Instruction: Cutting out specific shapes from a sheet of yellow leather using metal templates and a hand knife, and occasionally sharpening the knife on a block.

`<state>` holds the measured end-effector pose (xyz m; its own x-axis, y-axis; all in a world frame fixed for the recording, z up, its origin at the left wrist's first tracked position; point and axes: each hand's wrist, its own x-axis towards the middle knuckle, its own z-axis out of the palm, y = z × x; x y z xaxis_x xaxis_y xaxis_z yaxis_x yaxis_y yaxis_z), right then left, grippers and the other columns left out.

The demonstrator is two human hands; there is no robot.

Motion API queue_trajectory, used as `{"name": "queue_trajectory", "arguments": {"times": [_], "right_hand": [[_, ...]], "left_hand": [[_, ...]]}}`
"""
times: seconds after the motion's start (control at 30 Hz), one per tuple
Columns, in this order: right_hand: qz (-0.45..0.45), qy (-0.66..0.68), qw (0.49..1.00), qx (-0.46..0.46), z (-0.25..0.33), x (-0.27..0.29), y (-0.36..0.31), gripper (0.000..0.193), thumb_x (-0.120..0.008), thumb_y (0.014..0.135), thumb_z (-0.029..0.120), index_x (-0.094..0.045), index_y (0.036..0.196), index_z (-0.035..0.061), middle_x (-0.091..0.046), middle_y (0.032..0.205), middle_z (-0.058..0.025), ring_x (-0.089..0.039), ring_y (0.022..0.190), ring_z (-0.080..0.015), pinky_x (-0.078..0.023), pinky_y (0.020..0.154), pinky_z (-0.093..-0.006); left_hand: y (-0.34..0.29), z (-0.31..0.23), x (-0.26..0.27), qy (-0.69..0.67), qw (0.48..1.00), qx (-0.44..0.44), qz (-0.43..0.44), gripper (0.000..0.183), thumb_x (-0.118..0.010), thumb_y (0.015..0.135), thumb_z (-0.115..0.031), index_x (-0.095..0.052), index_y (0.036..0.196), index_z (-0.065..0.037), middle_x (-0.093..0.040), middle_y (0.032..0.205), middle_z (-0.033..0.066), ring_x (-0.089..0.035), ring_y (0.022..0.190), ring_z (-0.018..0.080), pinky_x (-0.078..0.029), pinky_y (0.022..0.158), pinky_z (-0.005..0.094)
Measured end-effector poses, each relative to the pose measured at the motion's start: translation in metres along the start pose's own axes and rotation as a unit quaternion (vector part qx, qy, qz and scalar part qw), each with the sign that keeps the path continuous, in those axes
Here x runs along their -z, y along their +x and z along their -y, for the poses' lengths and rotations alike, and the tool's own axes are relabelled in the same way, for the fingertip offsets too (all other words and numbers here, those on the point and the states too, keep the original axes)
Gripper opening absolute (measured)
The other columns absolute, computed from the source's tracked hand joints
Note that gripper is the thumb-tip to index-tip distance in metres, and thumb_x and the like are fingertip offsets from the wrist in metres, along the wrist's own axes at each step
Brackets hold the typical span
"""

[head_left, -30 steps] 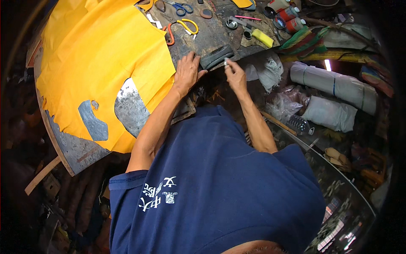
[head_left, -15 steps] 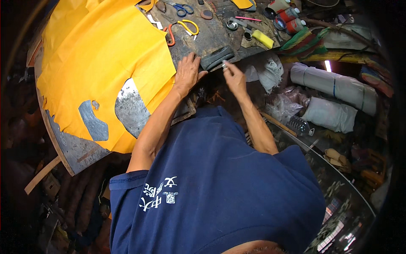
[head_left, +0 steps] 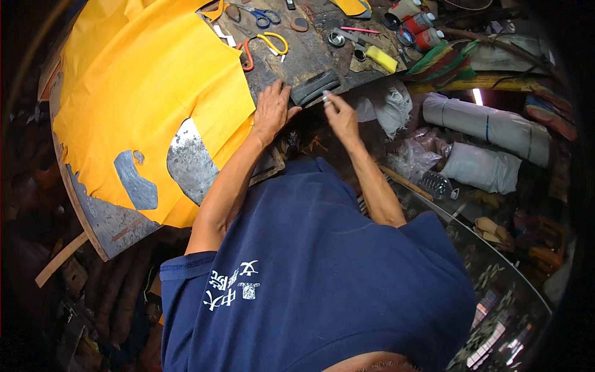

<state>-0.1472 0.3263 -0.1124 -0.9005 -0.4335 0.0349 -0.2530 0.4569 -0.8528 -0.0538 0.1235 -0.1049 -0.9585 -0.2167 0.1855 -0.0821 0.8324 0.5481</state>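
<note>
My left hand (head_left: 271, 111) lies flat on the worktable's near edge with its fingers stretched out, beside a large yellow sheet (head_left: 155, 74) with cut-out holes. To its right, a dark oblong block (head_left: 315, 87) rests at the table edge, close to the fingers. My right hand (head_left: 341, 116) is closed in a pinch just off the near edge of the block. A small pale, silvery piece (head_left: 325, 97) sticks out between its thumb and fingers; its kind is blurred and partly hidden.
Beyond my hands lie scissors with red and yellow handles (head_left: 274, 43), blue-handled scissors (head_left: 265, 17) and a yellow block-shaped thing (head_left: 381, 59). Red bottles (head_left: 427, 39) stand at the back right. Wrapped rolls (head_left: 486, 127) and a clear plastic bottle (head_left: 439, 185) lie to the right.
The whole view has shifted slightly. My right hand remains pinched near the block's edge, and my left hand stays flat on the table.
</note>
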Motion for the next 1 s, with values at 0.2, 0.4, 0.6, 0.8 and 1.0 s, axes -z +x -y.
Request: {"name": "queue_trajectory", "arguments": {"times": [0.2, 0.4, 0.6, 0.8, 1.0], "right_hand": [[0.013, -0.033, 0.996, -0.087, 0.006, 0.003, 0.003, 0.032, -0.062, 0.095, 0.016, -0.068, 0.124, 0.0047, -0.073, 0.105, -0.0181, -0.071, 0.093, -0.0193, -0.053, 0.083, -0.0320], [0.029, -0.030, 0.999, -0.003, 0.007, -0.008, -0.010, 0.033, -0.062, 0.094, 0.014, -0.067, 0.125, 0.0032, -0.074, 0.106, -0.0179, -0.072, 0.097, -0.0232, -0.054, 0.085, -0.0345], [-0.024, -0.013, 0.995, -0.092, -0.019, 0.021, 0.023, 0.036, -0.063, 0.096, 0.016, -0.066, 0.132, 0.0096, -0.063, 0.075, 0.0001, -0.056, 0.057, -0.0061, -0.045, 0.052, -0.0255], [-0.066, -0.132, 0.984, 0.101, -0.013, 0.030, 0.020, 0.037, -0.063, 0.092, 0.010, -0.066, 0.129, 0.0085, -0.067, 0.097, -0.0148, -0.065, 0.087, -0.0302, -0.051, 0.079, -0.0418], [0.005, -0.242, 0.952, 0.186, -0.007, 0.014, 0.003, 0.035, -0.066, 0.084, 0.003, -0.071, 0.116, 0.0173, -0.058, 0.093, -0.0098, -0.059, 0.090, -0.0334, -0.050, 0.079, -0.0439]], "left_hand": [[-0.005, 0.002, -0.002, 0.008, 1.000, 0.002, -0.007, 0.058, -0.080, 0.080, -0.031, -0.060, 0.126, -0.001, -0.052, 0.135, 0.0172, -0.052, 0.118, 0.0363, -0.043, 0.098, 0.0455], [-0.001, 0.002, -0.002, 0.003, 1.000, 0.018, 0.016, 0.058, -0.080, 0.079, -0.030, -0.060, 0.126, -0.001, -0.051, 0.136, 0.0174, -0.052, 0.118, 0.0364, -0.043, 0.098, 0.0461], [0.002, 0.001, 0.000, 0.009, 0.999, 0.024, 0.031, 0.058, -0.077, 0.083, -0.032, -0.061, 0.128, -0.001, -0.053, 0.136, 0.0185, -0.053, 0.116, 0.0389, -0.045, 0.098, 0.0463], [-0.001, 0.003, -0.001, 0.016, 1.000, 0.011, 0.015, 0.058, -0.077, 0.083, -0.032, -0.060, 0.129, -0.001, -0.053, 0.136, 0.0185, -0.053, 0.117, 0.0385, -0.045, 0.097, 0.0466], [0.000, 0.001, 0.000, 0.017, 1.000, 0.007, 0.016, 0.058, -0.078, 0.083, -0.032, -0.060, 0.128, 0.000, -0.053, 0.136, 0.0188, -0.053, 0.117, 0.0388, -0.045, 0.097, 0.0465]]}}
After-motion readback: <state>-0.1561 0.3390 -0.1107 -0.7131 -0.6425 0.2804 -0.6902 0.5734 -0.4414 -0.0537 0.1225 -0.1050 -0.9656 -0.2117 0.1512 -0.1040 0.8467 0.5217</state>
